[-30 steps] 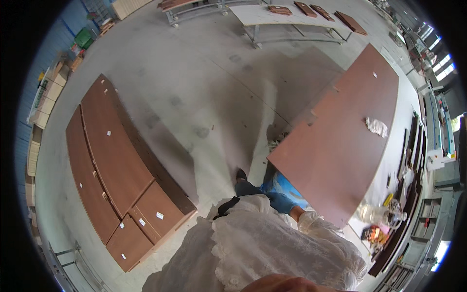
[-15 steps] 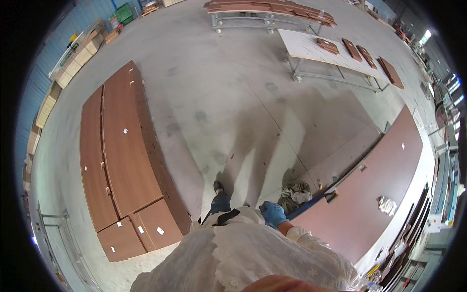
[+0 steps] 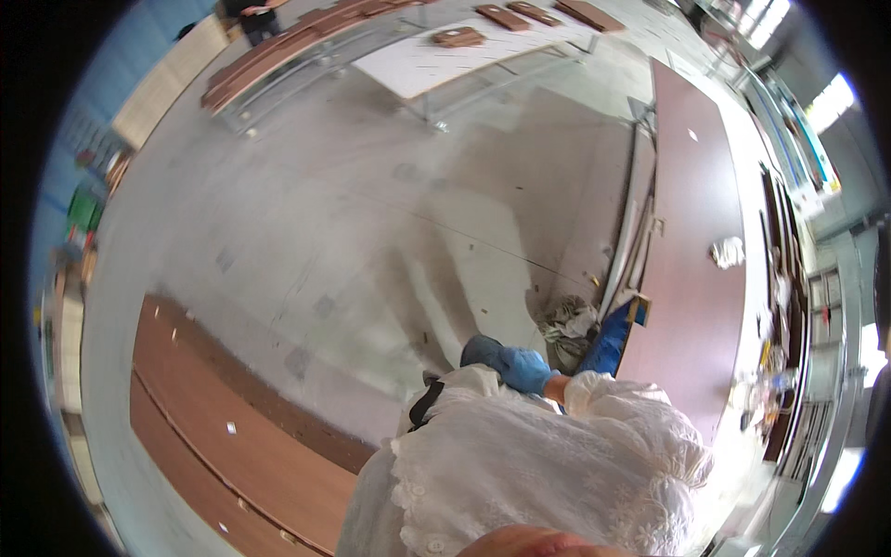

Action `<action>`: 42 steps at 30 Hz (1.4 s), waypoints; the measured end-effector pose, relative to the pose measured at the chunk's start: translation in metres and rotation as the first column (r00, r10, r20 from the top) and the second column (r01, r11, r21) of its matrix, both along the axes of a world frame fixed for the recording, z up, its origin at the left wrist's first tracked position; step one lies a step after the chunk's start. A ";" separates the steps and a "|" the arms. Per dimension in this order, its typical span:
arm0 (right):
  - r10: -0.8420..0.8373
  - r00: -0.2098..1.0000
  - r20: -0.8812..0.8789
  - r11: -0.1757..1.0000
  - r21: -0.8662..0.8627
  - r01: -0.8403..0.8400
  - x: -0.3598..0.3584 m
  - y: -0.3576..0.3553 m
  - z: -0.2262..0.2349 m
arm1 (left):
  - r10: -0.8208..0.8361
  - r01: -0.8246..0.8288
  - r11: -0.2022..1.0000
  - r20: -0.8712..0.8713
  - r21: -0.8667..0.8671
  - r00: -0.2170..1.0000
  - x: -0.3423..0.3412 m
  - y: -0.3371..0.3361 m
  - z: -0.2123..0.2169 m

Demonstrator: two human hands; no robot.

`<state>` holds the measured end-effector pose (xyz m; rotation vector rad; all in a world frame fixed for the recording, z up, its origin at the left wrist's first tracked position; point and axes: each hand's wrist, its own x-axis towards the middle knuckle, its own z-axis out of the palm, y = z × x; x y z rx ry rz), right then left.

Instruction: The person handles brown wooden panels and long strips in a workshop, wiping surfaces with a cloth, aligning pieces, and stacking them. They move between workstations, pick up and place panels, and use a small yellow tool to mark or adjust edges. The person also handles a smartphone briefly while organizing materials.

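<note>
My right hand, in a blue glove, is low in the middle of the view, just ahead of my white lace-patterned top. Its fingers look curled, and whatever they may hold is hidden. A rounded dark grey-blue shape touches the glove's left side; blur keeps me from telling what it is. Nearest on the right are a crumpled grey cloth heap on the floor and a blue item beside a long reddish-brown panel. Out of view is my left hand. A black strap shows at my front.
Brown panels lie stacked at lower left. Ahead stands a white-topped table with small brown boards, beside a rack of brown boards. A person stands behind it. A white cloth lies on the right panel.
My view has swung to the right, so the left panel stack has slid toward the lower left corner. The tables appear closer, and a person has come into view at the far left.
</note>
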<state>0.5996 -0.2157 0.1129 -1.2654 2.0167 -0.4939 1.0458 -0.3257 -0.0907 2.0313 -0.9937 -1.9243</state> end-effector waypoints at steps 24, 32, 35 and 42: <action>-0.793 0.605 -0.074 0.609 -0.088 0.788 -0.333 -0.069 -0.069 | -0.702 0.703 0.712 0.055 0.012 0.710 -0.364 -0.327 0.020; -0.958 0.186 -0.217 0.249 -0.316 0.915 -0.433 -0.033 -0.048 | -0.907 0.907 0.421 0.024 -0.009 0.421 -0.569 -0.416 -0.004; -0.951 0.013 -0.308 0.135 -0.379 0.915 -0.481 -0.020 -0.042 | -0.958 0.958 0.285 0.017 -0.046 0.286 -0.661 -0.449 -0.008; -0.818 -0.312 -0.484 -0.125 -0.379 0.917 -0.571 0.030 -0.035 | -0.989 0.993 0.113 0.093 -0.021 0.115 -0.884 -0.510 0.038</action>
